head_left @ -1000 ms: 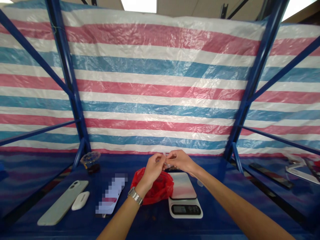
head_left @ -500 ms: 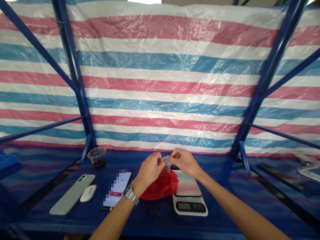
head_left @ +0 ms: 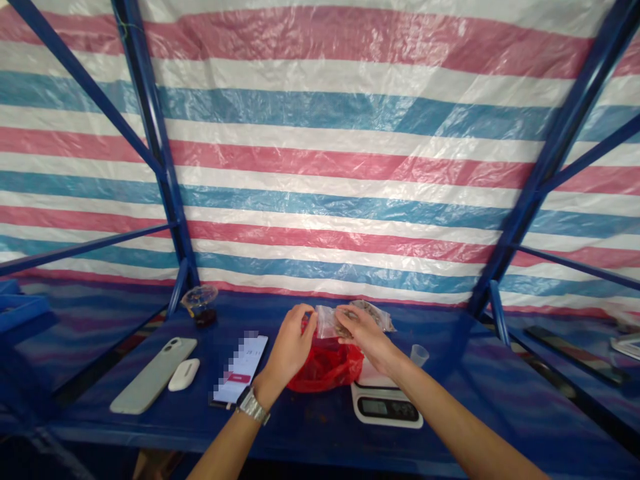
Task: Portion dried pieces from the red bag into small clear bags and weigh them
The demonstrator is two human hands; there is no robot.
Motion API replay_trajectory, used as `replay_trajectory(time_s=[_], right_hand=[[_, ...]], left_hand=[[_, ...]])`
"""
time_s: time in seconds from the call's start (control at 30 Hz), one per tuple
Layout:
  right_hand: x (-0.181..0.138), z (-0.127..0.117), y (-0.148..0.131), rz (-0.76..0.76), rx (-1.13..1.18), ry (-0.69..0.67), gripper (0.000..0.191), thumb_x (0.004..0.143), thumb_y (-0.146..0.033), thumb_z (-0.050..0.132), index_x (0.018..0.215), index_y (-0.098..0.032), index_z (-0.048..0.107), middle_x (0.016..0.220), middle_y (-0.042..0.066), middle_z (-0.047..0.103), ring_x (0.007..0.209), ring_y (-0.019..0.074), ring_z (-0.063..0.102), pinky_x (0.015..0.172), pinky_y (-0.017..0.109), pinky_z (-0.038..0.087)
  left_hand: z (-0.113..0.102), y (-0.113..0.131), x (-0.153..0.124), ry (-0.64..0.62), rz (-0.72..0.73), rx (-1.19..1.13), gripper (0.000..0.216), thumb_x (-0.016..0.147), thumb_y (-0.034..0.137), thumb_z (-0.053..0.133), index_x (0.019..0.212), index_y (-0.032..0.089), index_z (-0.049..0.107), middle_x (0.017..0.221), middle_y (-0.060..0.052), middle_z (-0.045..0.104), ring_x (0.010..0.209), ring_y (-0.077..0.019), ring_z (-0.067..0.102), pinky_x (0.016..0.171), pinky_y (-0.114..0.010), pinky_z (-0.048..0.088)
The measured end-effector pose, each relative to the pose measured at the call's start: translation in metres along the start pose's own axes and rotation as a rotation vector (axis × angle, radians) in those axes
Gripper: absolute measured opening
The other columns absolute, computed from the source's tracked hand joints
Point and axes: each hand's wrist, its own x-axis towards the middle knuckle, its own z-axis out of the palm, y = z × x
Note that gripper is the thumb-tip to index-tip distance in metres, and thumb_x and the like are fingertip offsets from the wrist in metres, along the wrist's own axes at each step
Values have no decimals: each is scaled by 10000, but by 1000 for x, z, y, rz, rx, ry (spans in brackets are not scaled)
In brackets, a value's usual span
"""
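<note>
The right hand (head_left: 367,339) is pinching a clear plastic bag (head_left: 327,321) by the red bag (head_left: 323,375). The left hand (head_left: 294,337) is curling near its edge; I cannot tell if those fingers are gripping. It is probably feeling light, floppy and slippery; its edges are likely giving the best hold.

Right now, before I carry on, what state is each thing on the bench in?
Small clear plastic bag: in the grip of the right hand; left hand contact unclear.
Red plastic bag: open.
White scale with black panel: partly covered, reading illegible.
Black-edged phone: screen lit.
Pale green phone: face down.
White rounded case: shut.
Clear plastic cup: upright, dark liquid inside.
Clear plastic bag behind the right hand: brownish bits inside.
Small translucent plastic cup: contents unclear.
</note>
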Motion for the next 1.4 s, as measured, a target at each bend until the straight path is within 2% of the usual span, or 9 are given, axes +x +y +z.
replay_trajectory(time_s=[0.1,0.2,0.33,0.53,0.8,1.2,1.3,1.37,1.4], right_hand=[[9,0,7,-211,-401,84,355,883,-398,678,1185,-215,636,902,32,719,786,211,689,766,376,580],[14,5,6,-316,-769,34,360,862,-295,695,1211,-209,658,946,46,750,880,241,710,835,366,530],[12,14,-5,-336,-974,-50,424,879,-200,689,1299,-243,646,967,46,780,909,237,732,796,311,498],[8,20,-16,-381,-976,-172,419,883,-116,652,1284,-236,677,892,27,795,832,214,747,769,286,503],[12,25,-11,-488,-967,-186,394,876,-110,655,1243,-240,716,1140,71,793,987,241,750,901,320,523],[20,19,-2,-401,-977,-123,380,863,-85,587,1180,-219,751,969,69,816,879,231,764,807,297,532],[21,14,-2,-376,-985,-100,352,858,-117,604,1152,-239,755,953,56,818,859,229,765,760,285,526],[20,11,-1,-360,-969,-101,335,878,-152,600,1161,-249,752,928,47,819,838,223,766,732,277,524],[20,9,0,-356,-967,-114,325,887,-167,599,1160,-253,754,916,44,820,832,222,766,728,274,524]], left_hand=[[5,-15,-41,216,-98,355,325,903,378,656,1177,204,663,1249,-167,622,1201,-376,543,1058,-532,416],[16,-33,-71,89,-266,515,586,836,205,673,1410,205,556,1364,-188,549,1238,-378,545,1035,-526,457],[20,-50,-73,68,-307,358,604,785,-1,520,1359,175,588,1258,-152,630,1141,-274,637,1023,-416,497],[12,-56,-56,288,-281,41,322,803,133,541,1100,173,659,1038,-102,724,1000,-272,686,951,-447,534],[30,-60,-66,434,-294,11,433,758,211,620,1188,170,644,1110,-128,693,1063,-306,650,978,-474,530],[37,-16,-35,462,-839,-223,640,811,266,680,1415,132,513,1253,-191,589,1176,-331,631,959,-476,550],[22,-1,-44,510,-672,116,712,825,295,686,1490,174,464,1425,-228,443,1341,-419,496,1077,-618,444],[13,5,-66,452,-322,274,614,869,217,608,1472,234,489,1481,-183,424,1422,-381,417,1149,-605,388],[9,5,-78,320,-122,322,582,885,162,561,1456,260,508,1489,-150,453,1434,-341,412,1171,-563,385]])
